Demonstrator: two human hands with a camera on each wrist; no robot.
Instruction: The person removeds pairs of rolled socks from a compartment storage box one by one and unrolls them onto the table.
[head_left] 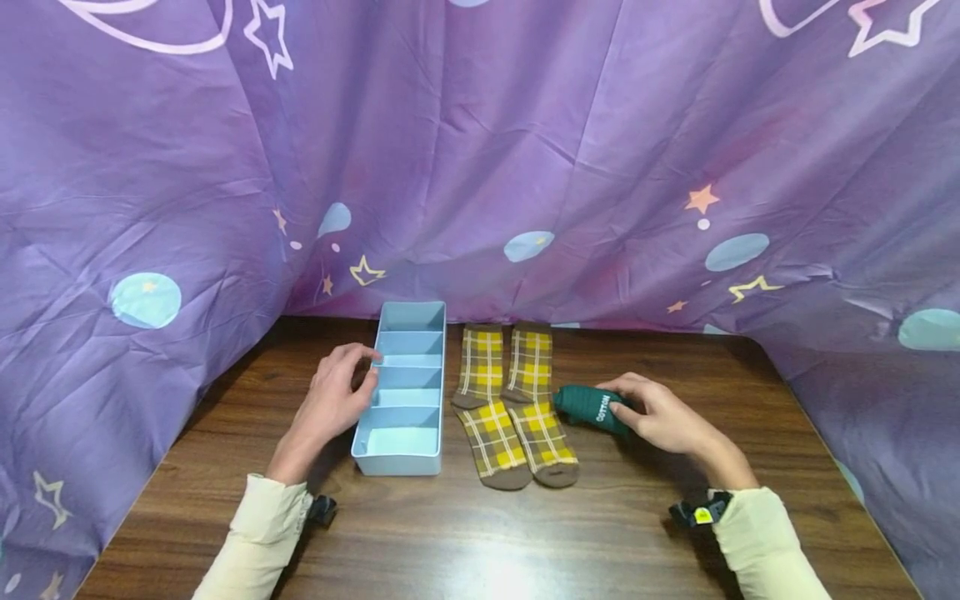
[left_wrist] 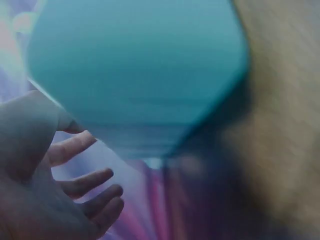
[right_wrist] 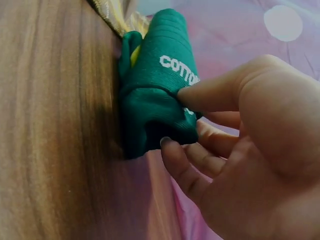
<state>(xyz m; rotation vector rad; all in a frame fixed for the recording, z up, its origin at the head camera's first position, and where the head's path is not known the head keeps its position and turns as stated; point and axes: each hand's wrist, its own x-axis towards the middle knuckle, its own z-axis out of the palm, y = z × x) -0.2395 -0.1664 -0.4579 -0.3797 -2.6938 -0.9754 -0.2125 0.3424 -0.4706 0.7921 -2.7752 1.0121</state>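
Observation:
My right hand (head_left: 663,414) grips a rolled green sock bundle (head_left: 588,407) low over the table, beside the plaid socks. White "COTTON" lettering runs along the bundle, and in the right wrist view the green roll (right_wrist: 165,75) has the thumb on its side and a fingertip at its open end. A pair of yellow and brown plaid socks (head_left: 487,433) lies flat, side by side. My left hand (head_left: 337,396) is at the left wall of a light blue divided box (head_left: 397,464), fingertips right at the rim. In the left wrist view its fingers spread loosely beside the box (left_wrist: 140,75).
The brown wooden table (head_left: 600,533) carries everything. Behind it and along both sides hangs a purple curtain (head_left: 480,167) with stars and planets, close to the far ends of the box and the plaid socks. The box's compartments stand in one row.

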